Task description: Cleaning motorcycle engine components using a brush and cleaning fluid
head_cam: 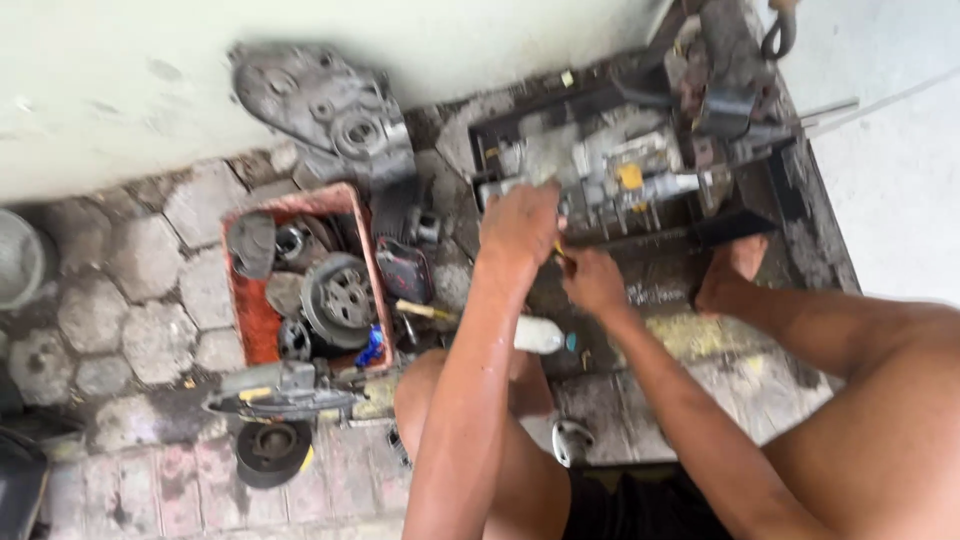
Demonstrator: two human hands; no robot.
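Observation:
My left hand [518, 222] rests on the near edge of a greasy engine block [600, 170] that lies in a dark metal tray [770, 225]. Just below it my right hand [592, 282] is closed around a thin tool with a yellow handle [558, 250], its tip pointed at the block. Motion blur hides how the left fingers sit on the metal. My knees and a bare foot [735, 270] frame the work from below and right.
A red plastic crate [255, 320] at the left holds a pulley, bearings and other oily parts. An engine cover [330, 110] leans on the wall behind it. A white bottle [540, 335], a loose pulley [272, 452] and a power tool [285, 392] lie on the paving stones.

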